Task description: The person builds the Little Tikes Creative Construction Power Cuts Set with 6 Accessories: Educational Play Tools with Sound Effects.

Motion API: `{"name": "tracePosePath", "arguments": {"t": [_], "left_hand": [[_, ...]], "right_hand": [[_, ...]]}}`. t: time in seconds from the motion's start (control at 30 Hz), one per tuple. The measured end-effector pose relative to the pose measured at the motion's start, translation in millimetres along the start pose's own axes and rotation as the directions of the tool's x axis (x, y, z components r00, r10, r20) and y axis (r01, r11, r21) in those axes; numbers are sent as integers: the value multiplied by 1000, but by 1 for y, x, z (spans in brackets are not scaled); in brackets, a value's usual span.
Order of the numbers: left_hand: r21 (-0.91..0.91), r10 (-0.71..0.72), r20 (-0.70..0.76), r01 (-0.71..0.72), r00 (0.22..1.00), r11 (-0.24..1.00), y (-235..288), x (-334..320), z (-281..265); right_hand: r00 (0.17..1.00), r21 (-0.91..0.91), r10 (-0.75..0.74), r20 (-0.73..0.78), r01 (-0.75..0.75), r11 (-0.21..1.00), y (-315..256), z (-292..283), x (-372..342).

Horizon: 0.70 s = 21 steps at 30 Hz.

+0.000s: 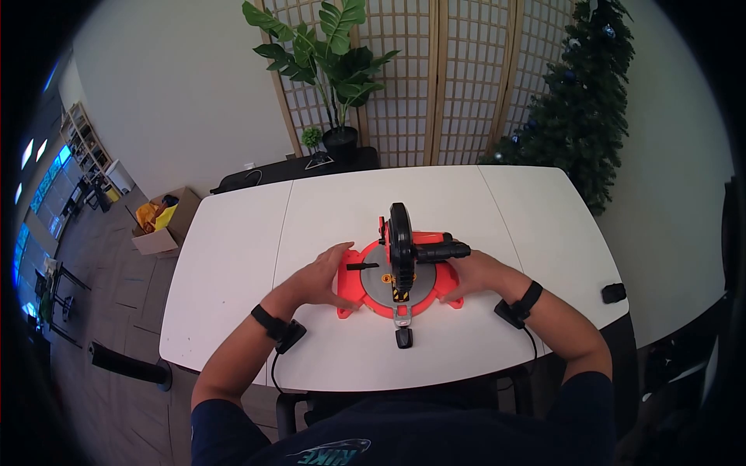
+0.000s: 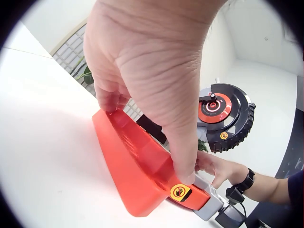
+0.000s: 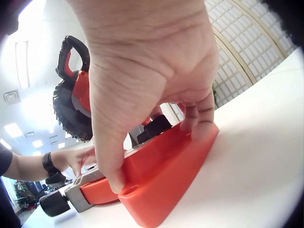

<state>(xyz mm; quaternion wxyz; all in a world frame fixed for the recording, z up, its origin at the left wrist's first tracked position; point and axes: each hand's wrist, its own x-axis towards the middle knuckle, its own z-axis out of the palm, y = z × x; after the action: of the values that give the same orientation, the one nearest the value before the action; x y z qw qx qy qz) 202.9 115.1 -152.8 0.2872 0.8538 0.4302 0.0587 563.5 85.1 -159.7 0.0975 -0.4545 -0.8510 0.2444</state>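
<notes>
A toy miter saw with a red base (image 1: 352,288), a grey round plate (image 1: 375,281) and a black toothed blade guard (image 1: 400,241) stands on the white table. My left hand (image 1: 317,281) grips the base's left end; in the left wrist view its thumb presses near a yellow warning sticker (image 2: 180,192), fingers over the far edge of the red base (image 2: 137,161). At the right end, my right hand (image 1: 478,276) grips the base, its thumb on the near corner and fingers at the far side of the red base (image 3: 166,171) in the right wrist view.
A small black object (image 1: 613,293) lies at the white table's (image 1: 225,256) right edge. Behind the table stand a potted plant (image 1: 340,140), a lattice screen (image 1: 398,93) and a decorated tree (image 1: 575,116). An open cardboard box (image 1: 183,221) sits on the floor at left.
</notes>
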Motion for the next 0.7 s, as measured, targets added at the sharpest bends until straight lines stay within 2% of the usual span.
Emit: {"name": "tracePosePath", "arguments": {"t": [0.07, 0.17, 0.23, 0.3, 0.43, 0.5, 0.57, 0.7], "left_hand": [[5, -4, -30, 4, 1000, 1000, -5, -6, 1], [14, -3, -86, 4, 996, 1000, -7, -18, -7], [16, 1, -114, 1, 994, 1000, -10, -29, -14], [-68, -15, -158, 4, 987, 998, -17, -39, -19], [-86, -28, -185, 13, 982, 996, -29, -62, -32], [-67, -52, -252, 36, 966, 997, -35, -75, -38], [-57, -38, -288, 22, 957, 998, -45, -87, -41], [-98, -112, -370, 81, 922, 992, -60, -115, -51]], "right_hand": [[998, 2, 57, 39, -57, 998, -3, -1, -5], [997, -21, 60, -50, -61, 998, 0, -6, -19], [986, 45, 159, -49, -157, 987, -8, -18, -32], [988, 36, 137, -73, -135, 990, 2, -23, -43], [985, -9, 124, -121, -126, 992, 21, -34, -69], [975, 25, 132, -180, -129, 991, 28, -40, -82], [959, 55, 182, -219, -174, 983, 42, -46, -96], [920, 126, 240, -311, -210, 969, 59, -57, -127]]}}
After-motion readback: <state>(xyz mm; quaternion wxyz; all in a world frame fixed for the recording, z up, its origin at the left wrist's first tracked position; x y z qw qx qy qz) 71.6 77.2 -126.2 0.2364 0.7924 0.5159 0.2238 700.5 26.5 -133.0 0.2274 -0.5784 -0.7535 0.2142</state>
